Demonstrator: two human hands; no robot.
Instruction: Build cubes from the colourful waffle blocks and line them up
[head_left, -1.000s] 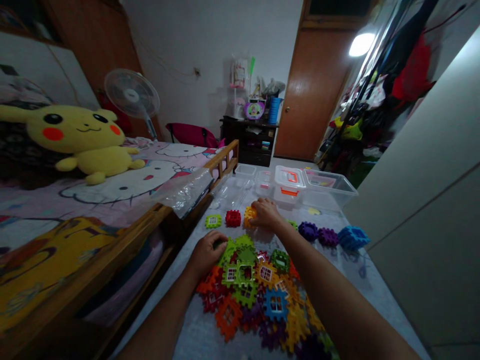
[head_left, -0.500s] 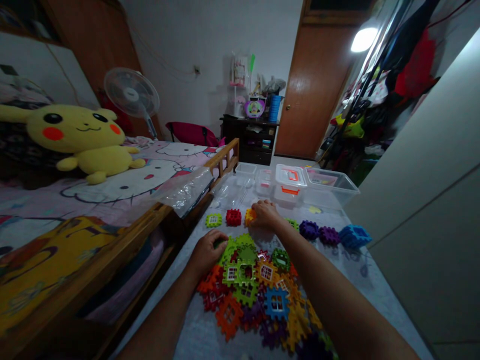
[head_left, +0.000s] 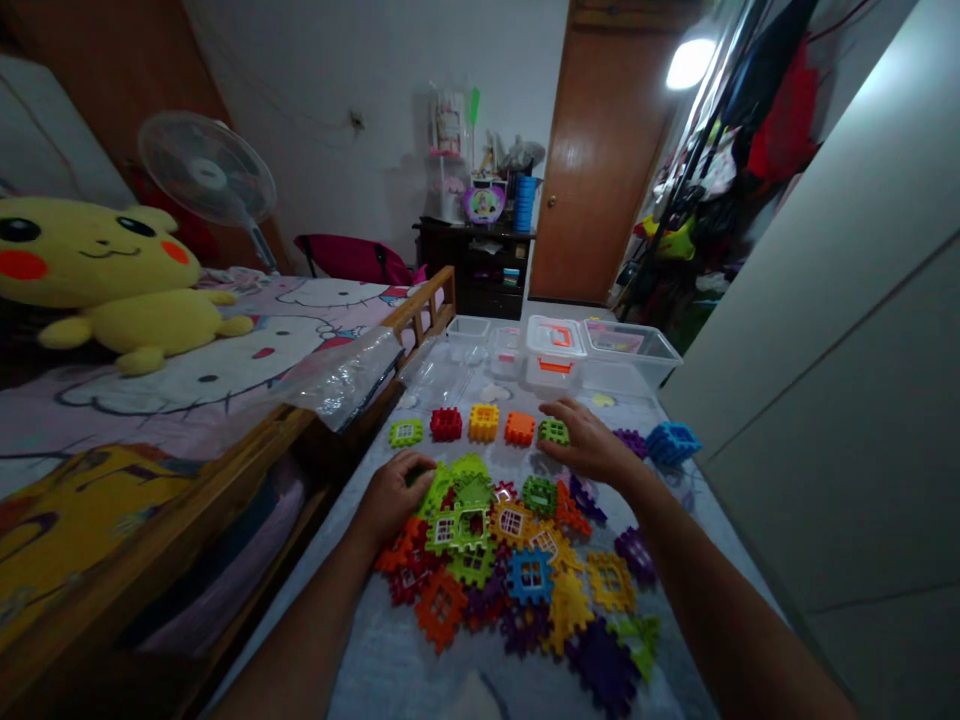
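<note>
Past the far side of the pile, my right hand (head_left: 589,440) has its fingers and thumb around a small stack of green notched building tiles (head_left: 553,431). My left hand (head_left: 394,495) rests at the pile's left edge beside light green tiles (head_left: 441,488), thumb and forefinger bent and apart. The loose pile holds window tiles, among them a blue tile (head_left: 530,575), an orange tile (head_left: 441,608) and a yellow tile (head_left: 610,581). In the row by my right hand stand an orange stack (head_left: 520,428), a yellow stack (head_left: 484,423) and a red stack (head_left: 446,424).
A light green tile (head_left: 406,433) ends the row at left; purple tiles (head_left: 631,442) and a blue stack (head_left: 673,442) are at right. Behind stand a lidded clear box (head_left: 555,350) and an open clear bin (head_left: 637,350). A wooden bed rail (head_left: 300,435) borders the left side.
My right hand has moved right along the row, from the yellow stack to the green one. The yellow and orange stacks now show fully. The whole view has shifted; my left hand keeps its place by the pile.
</note>
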